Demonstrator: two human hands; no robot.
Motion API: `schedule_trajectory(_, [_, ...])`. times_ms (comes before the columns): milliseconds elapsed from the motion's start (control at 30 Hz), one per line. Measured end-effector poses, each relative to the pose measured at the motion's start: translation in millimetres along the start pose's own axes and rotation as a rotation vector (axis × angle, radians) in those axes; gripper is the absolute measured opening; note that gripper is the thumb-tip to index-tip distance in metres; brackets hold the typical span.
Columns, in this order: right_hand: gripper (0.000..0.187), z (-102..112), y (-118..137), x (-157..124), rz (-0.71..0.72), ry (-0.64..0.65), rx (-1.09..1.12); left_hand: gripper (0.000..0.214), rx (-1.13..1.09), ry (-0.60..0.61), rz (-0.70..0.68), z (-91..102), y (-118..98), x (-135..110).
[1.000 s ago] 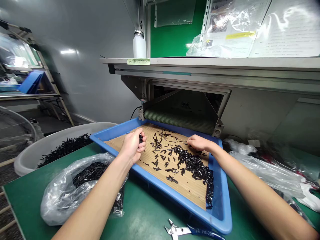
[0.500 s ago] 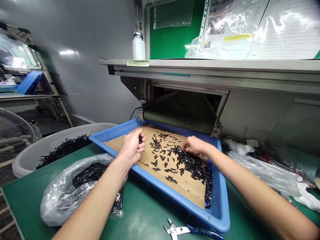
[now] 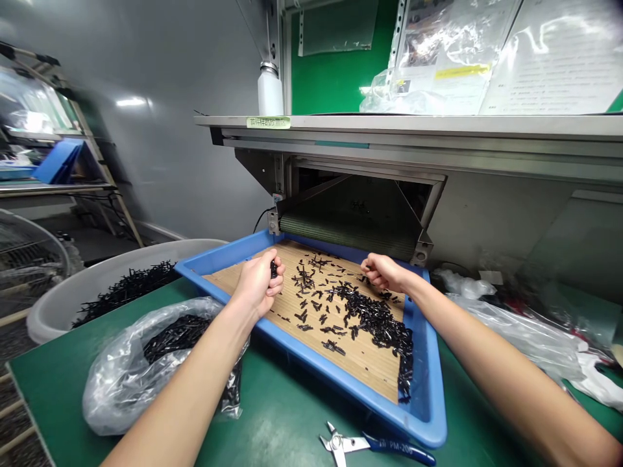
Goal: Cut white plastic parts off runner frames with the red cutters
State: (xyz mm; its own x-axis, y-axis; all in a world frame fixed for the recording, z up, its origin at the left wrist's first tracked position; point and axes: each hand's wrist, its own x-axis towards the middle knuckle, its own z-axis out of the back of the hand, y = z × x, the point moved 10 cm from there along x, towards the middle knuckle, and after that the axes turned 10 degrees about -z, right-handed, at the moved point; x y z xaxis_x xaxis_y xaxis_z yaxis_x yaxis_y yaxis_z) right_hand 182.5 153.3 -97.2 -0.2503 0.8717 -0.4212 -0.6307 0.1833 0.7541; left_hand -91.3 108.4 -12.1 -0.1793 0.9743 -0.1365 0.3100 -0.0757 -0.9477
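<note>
Green workbench (image 3: 272, 415), blue plastic tray (image 3: 311, 362), small black pins (image 3: 374, 321). My left hand (image 3: 256, 285) clenches some; my right hand (image 3: 384, 272) has lifted clear, curled, grip unclear.

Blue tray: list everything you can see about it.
The blue tray is a shallow rectangular bin, plastic by its look, with low walls and rounded corners. It sits skewed on the green table, far end at the conveyor mouth. A tan slatted liner covers its floor. Small black parts lie scattered in the middle and heaped along the right wall. The left hand, closed on some parts, hovers over its left side; the right hand, fingers curled, is at the far right corner.
</note>
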Motion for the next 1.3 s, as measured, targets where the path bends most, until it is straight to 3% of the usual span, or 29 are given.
schedule_trajectory(200, [0.049,18,7,3,0.081,-0.002,0.185,0.023,0.000,0.005,-0.003,-1.1,-1,-1])
schedule_trajectory(300, [0.047,9,0,6,0.069,-0.031,0.095,0.023,0.000,0.007,-0.001,-1.9,-1,-1])
schedule_trajectory(500, [0.016,-8,0,5,0.099,-0.035,-0.177,0.023,0.002,0.009,0.000,-2.7,-1,-2])
schedule_trajectory(633, [0.014,-14,9,5,0.107,-0.025,-0.225,0.022,0.001,0.009,-0.002,-2.2,-2,-2])
schedule_trajectory(767, [0.029,-10,12,3,0.033,-0.077,-0.098,0.022,0.015,0.005,-0.005,-2.8,-1,-1])
schedule_trajectory(900, [0.039,17,7,-14,-0.075,-0.188,0.258,0.021,0.049,0.023,0.000,-6.6,0,-2])
schedule_trajectory(1033, [0.038,62,-15,-69,-0.133,-0.240,0.622,0.023,0.094,0.071,-0.002,-15.1,-6,-4])
schedule_trajectory(1133, [0.031,85,-49,-148,-0.162,-0.245,0.781,0.023,0.112,0.190,-0.066,-44.1,-21,-20])
schedule_trajectory(1200, [0.027,82,-80,-211,-0.213,-0.252,0.834,0.025,0.139,0.301,-0.080,-76.2,-24,-50])
schedule_trajectory(1300, [0.025,44,-125,-293,-0.318,-0.262,0.859,0.034,0.272,0.549,-0.060,-137.6,-6,-133])
